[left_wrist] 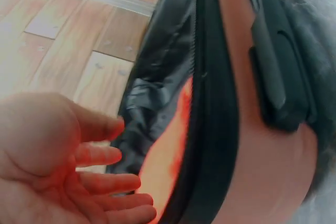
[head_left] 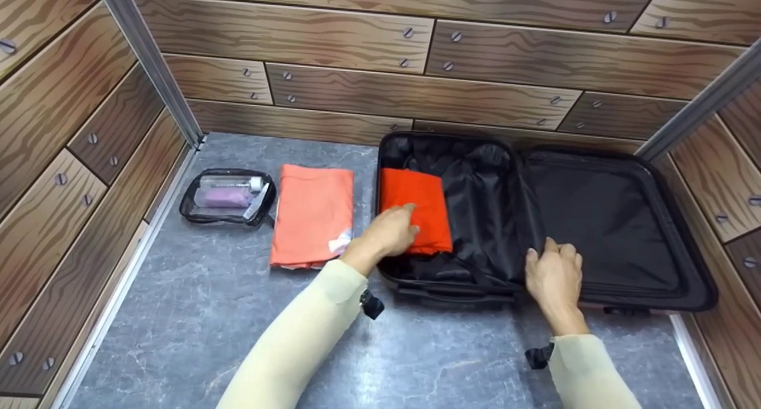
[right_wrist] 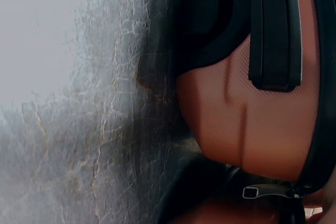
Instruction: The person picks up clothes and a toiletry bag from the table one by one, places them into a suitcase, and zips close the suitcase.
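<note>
An open suitcase [head_left: 484, 219] with black lining and a copper-coloured shell lies spread at the back right. Inside its deeper half, along the left wall, is a folded red cloth [head_left: 419, 189]. My left hand [head_left: 387, 230] hovers at that cloth, over the near left rim; in the left wrist view its fingers [left_wrist: 113, 183] are extended and hold nothing. With fingers and thumb curled, my right hand [head_left: 556, 278] grips the suitcase edge near the fold between the two halves. The right wrist view shows mostly the shell [right_wrist: 257, 135] and a zipper pull [right_wrist: 265, 191].
Left of the suitcase lies a folded coral cloth [head_left: 315, 213] with a white patch at its corner. Farther left is a clear, black-edged pouch [head_left: 193, 210] holding a white-capped bottle and a purple item. Wood-patterned walls [head_left: 345, 40] enclose the grey marbled surface [head_left: 196, 314].
</note>
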`<state>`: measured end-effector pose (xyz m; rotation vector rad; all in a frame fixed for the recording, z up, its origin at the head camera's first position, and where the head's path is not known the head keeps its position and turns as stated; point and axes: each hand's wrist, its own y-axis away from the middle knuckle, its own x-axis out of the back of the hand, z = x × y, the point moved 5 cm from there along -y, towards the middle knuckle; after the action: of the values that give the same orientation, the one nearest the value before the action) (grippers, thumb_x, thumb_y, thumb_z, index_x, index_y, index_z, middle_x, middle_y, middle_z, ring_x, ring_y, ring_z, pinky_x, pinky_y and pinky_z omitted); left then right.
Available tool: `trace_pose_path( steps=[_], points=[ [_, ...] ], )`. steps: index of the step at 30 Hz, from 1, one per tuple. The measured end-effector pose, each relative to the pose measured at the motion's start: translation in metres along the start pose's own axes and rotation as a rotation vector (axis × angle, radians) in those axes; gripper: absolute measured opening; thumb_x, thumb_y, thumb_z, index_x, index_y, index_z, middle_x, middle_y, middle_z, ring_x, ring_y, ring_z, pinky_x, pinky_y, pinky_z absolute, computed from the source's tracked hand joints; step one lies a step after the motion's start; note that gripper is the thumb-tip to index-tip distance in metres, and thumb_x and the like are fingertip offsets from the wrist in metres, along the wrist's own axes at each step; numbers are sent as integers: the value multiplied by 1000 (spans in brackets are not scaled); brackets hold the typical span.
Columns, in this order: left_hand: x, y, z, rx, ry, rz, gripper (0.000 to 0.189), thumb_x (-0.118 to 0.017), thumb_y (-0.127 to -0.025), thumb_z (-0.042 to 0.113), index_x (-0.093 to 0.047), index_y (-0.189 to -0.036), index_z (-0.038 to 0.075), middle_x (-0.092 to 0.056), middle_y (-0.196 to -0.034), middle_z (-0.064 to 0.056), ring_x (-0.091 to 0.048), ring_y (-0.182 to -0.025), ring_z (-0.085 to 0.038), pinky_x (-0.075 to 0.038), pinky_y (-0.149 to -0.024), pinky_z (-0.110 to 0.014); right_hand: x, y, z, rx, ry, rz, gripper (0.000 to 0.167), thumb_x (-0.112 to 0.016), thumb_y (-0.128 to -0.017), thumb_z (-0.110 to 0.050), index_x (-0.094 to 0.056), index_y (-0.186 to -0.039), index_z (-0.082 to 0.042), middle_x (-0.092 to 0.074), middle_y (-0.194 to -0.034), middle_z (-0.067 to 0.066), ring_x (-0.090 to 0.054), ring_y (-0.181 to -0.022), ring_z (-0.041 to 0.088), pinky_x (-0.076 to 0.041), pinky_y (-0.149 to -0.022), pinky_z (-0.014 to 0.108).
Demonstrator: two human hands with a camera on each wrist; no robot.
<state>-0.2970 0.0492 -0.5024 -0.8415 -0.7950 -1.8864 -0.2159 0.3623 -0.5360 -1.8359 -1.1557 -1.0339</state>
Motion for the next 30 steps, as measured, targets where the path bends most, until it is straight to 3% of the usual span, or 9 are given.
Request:
trace_pose_path(
  steps=[4, 8, 10, 16, 19, 23, 30],
  points=[
    [21, 13, -7, -48, 54, 131, 32, -61, -105, 19, -66, -135, 9, -68, -135, -15, -62, -130, -31, -48, -113, -42, 0, 0, 0, 12, 3, 4, 56, -53, -107, -24, -49, -146, 16, -51, -134, 39, -43, -126, 58, -38, -108, 68],
    [40, 24, -20, -89, 132, 232, 14, -67, -102, 15, -71, -113, 8, -68, -114, -13, -65, -107, -31, -54, -98, -43, 0, 0, -1, 18, 6, 5, 56, -53, -107, -23, -48, -146, 17, -51, -134, 39, -43, -126, 58, -38, -108, 68],
    [49, 29, -29, -77, 174, 267, 9, -69, -101, 14, -71, -107, 8, -68, -110, -12, -63, -102, -29, -54, -94, -43, 0, 1, -1, 21, 6, 7, 56, -52, -107, -23, -48, -146, 17, -51, -134, 39, -43, -126, 58, -38, -107, 68],
    [77, 46, -71, 36, 280, 367, 9, -69, -101, 15, -73, -103, 7, -71, -104, -10, -66, -97, -26, -56, -91, -43, 1, 2, -1, 17, 9, 14, 56, -52, -106, -23, -49, -145, 17, -51, -133, 40, -44, -124, 59, -38, -106, 68],
    [88, 56, -96, 90, 287, 436, 13, -69, -102, 17, -74, -104, 6, -74, -104, -12, -68, -99, -28, -55, -93, -45, 1, 2, -1, 19, 9, 15, 55, -53, -107, -23, -49, -145, 17, -52, -132, 40, -44, -124, 59, -39, -106, 68],
    [98, 70, -128, 162, 248, 532, 18, -71, -101, 20, -76, -106, 4, -75, -107, -16, -69, -104, -33, -53, -96, -49, 0, 1, 0, 21, 9, 3, 56, -52, -107, -23, -48, -146, 17, -51, -134, 40, -44, -125, 59, -39, -106, 69],
    [101, 87, -175, 278, 175, 617, 21, -68, -100, 21, -77, -106, 4, -75, -105, -20, -69, -105, -41, -51, -94, -53, -1, 0, 1, 3, 9, -20, 58, -50, -108, -26, -46, -148, 16, -50, -136, 39, -42, -128, 58, -37, -109, 68]
  ],
)
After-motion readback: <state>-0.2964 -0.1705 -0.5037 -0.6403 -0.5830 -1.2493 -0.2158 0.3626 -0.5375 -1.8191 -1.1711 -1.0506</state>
